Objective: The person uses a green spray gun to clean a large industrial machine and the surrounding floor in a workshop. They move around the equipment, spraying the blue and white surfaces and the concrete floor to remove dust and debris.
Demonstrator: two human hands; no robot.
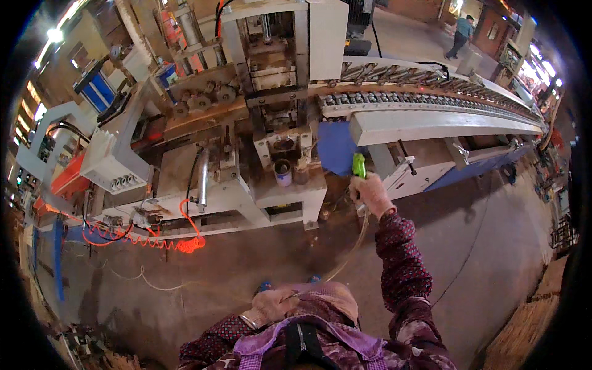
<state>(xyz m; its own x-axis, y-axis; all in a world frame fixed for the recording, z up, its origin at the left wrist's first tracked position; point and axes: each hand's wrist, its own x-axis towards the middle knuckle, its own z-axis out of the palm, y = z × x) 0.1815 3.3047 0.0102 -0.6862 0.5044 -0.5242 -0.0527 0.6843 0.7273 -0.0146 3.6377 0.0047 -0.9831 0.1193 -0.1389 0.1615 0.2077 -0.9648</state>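
Note:
My right hand (372, 193), in a pale pinkish work glove, reaches out toward the machine. It is closed around a bright green air gun (359, 165), whose tip points up beside a blue panel (336, 147). A thin pale hose (356, 250) hangs from under that hand and curves back toward my waist. At my waist my left hand (270, 306), also gloved, is closed where the hose passes; its fingers show only in part. A small white tub (282, 173) stands on the machine's ledge, left of the air gun.
A long machine bed (444, 126) with rows of rollers curves off to the right. On the left, a coiled orange air hose (190, 244) hangs from the machine frame. A dark cable (473, 246) trails over the concrete floor. Far back, a person (461, 36) is walking.

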